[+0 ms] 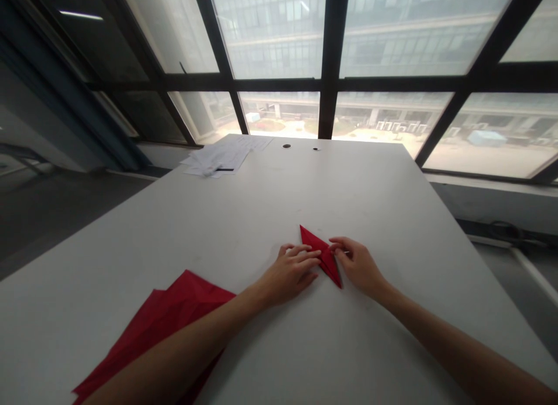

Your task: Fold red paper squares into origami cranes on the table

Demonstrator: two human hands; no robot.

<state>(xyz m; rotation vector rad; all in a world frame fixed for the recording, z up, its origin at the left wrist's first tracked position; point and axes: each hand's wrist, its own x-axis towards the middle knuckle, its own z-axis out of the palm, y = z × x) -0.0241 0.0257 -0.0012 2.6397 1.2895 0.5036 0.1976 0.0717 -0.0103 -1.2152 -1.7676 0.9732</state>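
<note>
A small piece of folded red paper lies on the white table, with one point toward the windows and another toward me. My left hand rests at its left side, fingers stretched out and tips pressing on the paper. From the right, my right hand pinches the paper's right edge between thumb and forefinger. Under my left forearm lies a stack of larger red paper sheets, partly hidden by the arm.
The white table reaches toward the large windows. Loose printed papers lie at its far left corner, with a dark strip on them. Two small holes sit near the far edge. A blue curtain hangs at the left.
</note>
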